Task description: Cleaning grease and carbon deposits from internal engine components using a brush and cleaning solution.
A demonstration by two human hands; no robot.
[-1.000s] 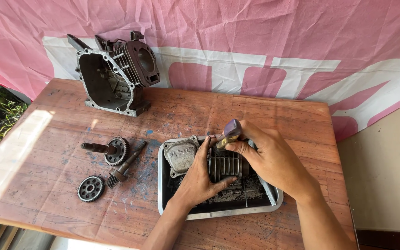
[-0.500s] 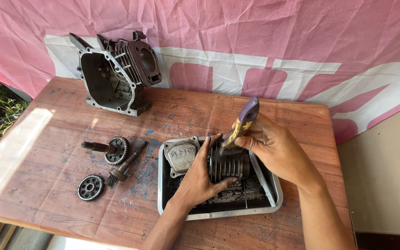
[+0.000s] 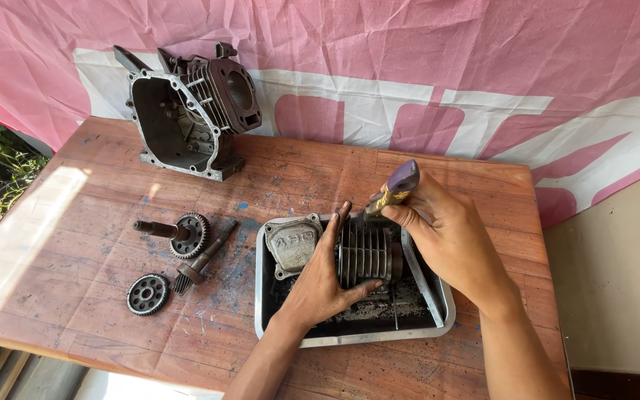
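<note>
A finned metal cylinder part (image 3: 370,254) lies in a dirty metal tray (image 3: 427,326) on the wooden table. My left hand (image 3: 321,278) grips the cylinder's left side and steadies it. My right hand (image 3: 444,235) holds a brush with a purple handle (image 3: 398,185), its bristles down against the top of the fins. A grey engine cover plate (image 3: 292,244) rests in the tray's left end, beside my left hand.
An engine crankcase block (image 3: 187,111) stands at the table's far left. A geared shaft (image 3: 175,231), a second splined shaft (image 3: 203,258) and a loose black gear (image 3: 147,294) lie left of the tray. A pink and white banner hangs behind.
My right hand has tilted the brush upright and shifted it a little along the top of the fins. My left hand stays on the cylinder.
</note>
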